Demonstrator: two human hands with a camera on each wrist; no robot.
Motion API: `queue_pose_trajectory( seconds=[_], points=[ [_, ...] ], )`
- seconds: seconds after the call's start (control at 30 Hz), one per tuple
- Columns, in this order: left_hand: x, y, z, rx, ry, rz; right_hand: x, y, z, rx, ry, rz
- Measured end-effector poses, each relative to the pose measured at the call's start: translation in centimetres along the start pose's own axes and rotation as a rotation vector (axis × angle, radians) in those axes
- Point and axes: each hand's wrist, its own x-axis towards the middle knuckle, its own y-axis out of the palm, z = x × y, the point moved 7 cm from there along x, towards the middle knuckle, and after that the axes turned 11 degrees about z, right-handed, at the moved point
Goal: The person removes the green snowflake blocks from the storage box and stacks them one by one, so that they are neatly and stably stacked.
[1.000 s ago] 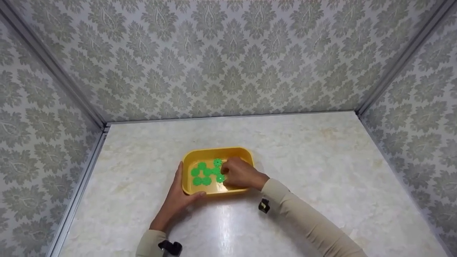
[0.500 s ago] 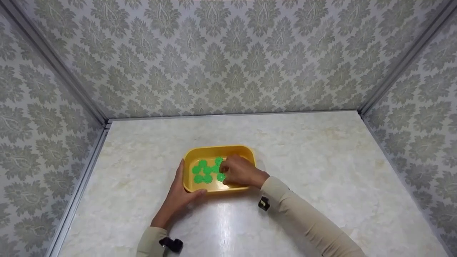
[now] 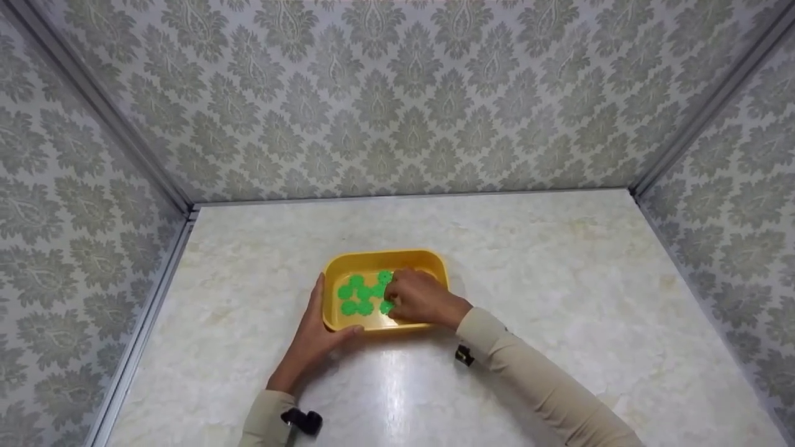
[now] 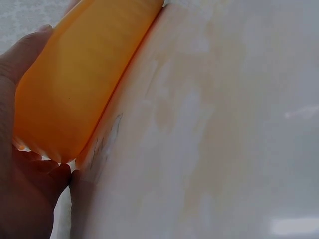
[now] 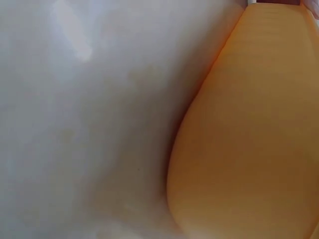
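Note:
A yellow plastic tub (image 3: 397,256) stands on the table with several flat green flower-shaped discs (image 3: 364,308) on its floor. My left hand (image 3: 313,332) grips the tub's near left corner, thumb along the front wall and fingers on the left side. In the left wrist view, that thumb (image 4: 31,50) lies on the orange-looking outer wall, with curled fingers at the corner's underside. Inside the tub's right half, my right hand (image 3: 425,300) bends its fingers down among the discs, right at a green disc (image 3: 386,307). I cannot tell whether its fingertips pinch a disc.
The tub rests on a pale marbled table (image 3: 534,248). Patterned wall panels (image 3: 385,112) rise behind and at both sides, with grey metal strips (image 3: 146,155) along the corners. The tub's outer wall (image 5: 244,129) fills much of the right wrist view.
The whole head view has shifted slightly. Both hands keep their places at the tub, and the right fingers have moved only a little among the discs.

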Motion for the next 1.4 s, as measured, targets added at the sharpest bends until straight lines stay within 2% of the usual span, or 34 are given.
queue_pose_trajectory(
  seconds=[0.43, 0.57, 0.8, 1.03, 1.2, 1.4],
  points=[
    [-1.0, 0.2, 0.7, -0.018, -0.009, -0.001, -0.1, 1.0, 1.3, -0.186, -0.043, -0.035],
    [-1.1, 0.3, 0.8, -0.028, -0.03, 0.007, -0.1, 1.0, 1.4, -0.18, -0.037, -0.04],
    [-1.2, 0.1, 0.6, -0.018, -0.03, 0.002, 0.3, 1.2, 1.1, -0.084, -0.029, -0.006],
    [-0.6, 0.0, 0.2, -0.012, -0.029, 0.006, 0.3, 0.7, 0.3, 0.099, 0.0, 0.032],
    [-0.4, 0.0, 0.1, -0.012, -0.018, 0.002, 0.1, 0.2, -0.4, 0.237, 0.008, 0.021],
    [0.0, 0.1, 0.0, -0.014, -0.005, 0.0, -0.5, -0.9, -1.3, 0.377, 0.053, -0.044]
  ],
)
